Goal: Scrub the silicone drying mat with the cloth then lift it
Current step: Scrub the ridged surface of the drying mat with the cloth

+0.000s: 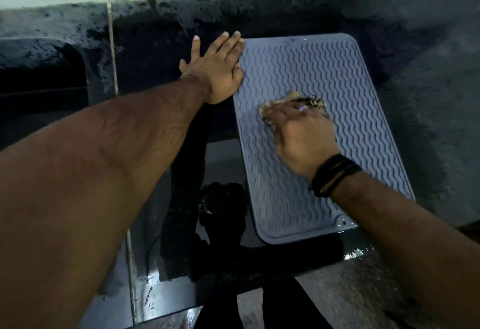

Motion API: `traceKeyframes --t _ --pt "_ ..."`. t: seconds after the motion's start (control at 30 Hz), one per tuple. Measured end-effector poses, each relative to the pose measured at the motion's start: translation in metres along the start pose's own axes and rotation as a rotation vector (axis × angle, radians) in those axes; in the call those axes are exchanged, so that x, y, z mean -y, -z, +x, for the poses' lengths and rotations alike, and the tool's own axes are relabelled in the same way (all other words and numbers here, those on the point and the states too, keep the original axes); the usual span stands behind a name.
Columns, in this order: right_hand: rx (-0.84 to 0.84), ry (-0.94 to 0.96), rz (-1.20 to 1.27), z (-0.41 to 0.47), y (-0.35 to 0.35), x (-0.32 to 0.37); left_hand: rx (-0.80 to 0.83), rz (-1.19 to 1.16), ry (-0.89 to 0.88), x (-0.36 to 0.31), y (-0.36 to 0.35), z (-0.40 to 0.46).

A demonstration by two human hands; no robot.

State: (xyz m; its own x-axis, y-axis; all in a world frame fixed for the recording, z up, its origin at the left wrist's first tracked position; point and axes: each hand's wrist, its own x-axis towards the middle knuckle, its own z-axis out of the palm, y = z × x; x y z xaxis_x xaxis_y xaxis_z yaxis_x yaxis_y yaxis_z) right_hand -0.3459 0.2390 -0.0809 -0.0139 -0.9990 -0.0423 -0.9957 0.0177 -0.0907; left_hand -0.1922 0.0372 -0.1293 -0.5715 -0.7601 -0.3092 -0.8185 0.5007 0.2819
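Note:
A grey silicone drying mat [324,74] with wavy ridges lies flat on a dark wet counter, right of centre. My right hand [301,134] presses a crumpled tan and black patterned cloth [310,101] onto the middle of the mat. My left hand [215,69] lies flat with fingers spread at the mat's upper left edge, its fingertips overlapping the rim. Most of the cloth is hidden under my right fingers.
The black glossy counter [223,245] reflects my arms and has water drops near its front edge. A dark stained wall [259,14] rises behind the mat. A dark recess [41,69] sits at far left. Rough grey floor [350,297] shows below the counter edge.

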Motion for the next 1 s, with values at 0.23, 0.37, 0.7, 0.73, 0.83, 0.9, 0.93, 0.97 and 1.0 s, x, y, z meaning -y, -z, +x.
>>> traceKeyframes --t 0.23,0.37,0.7,0.73,0.83,0.9,0.93,0.97,1.0 --pt "-0.047 -0.031 -0.029 0.048 -0.001 -0.004 -0.008 0.002 0.014 -0.004 0.003 -0.005" --pt "0.006 -0.024 -0.035 0.045 -0.013 -0.003 -0.008 0.006 0.011 -0.008 0.005 -0.007" --pt "-0.056 0.029 0.015 -0.005 0.008 -0.006 -0.012 -0.001 0.015 -0.009 0.006 -0.010" --pt "-0.075 0.020 0.008 0.005 0.009 -0.008 -0.012 -0.004 0.018 -0.010 0.006 -0.011" --pt "-0.056 0.014 -0.017 0.040 0.008 -0.008 -0.022 0.010 0.028 -0.012 0.007 -0.013" --pt "0.017 0.031 -0.028 0.047 -0.001 -0.005 -0.024 0.018 0.025 -0.012 0.006 -0.013" --pt "0.036 0.034 -0.027 0.044 -0.006 -0.005 -0.029 0.021 0.019 -0.011 0.006 -0.013" --pt "0.039 0.036 -0.028 0.035 -0.009 -0.004 -0.033 0.023 0.017 -0.011 0.005 -0.012" --pt "0.038 0.032 -0.027 0.024 -0.009 -0.004 -0.036 0.022 0.016 -0.010 0.005 -0.012"
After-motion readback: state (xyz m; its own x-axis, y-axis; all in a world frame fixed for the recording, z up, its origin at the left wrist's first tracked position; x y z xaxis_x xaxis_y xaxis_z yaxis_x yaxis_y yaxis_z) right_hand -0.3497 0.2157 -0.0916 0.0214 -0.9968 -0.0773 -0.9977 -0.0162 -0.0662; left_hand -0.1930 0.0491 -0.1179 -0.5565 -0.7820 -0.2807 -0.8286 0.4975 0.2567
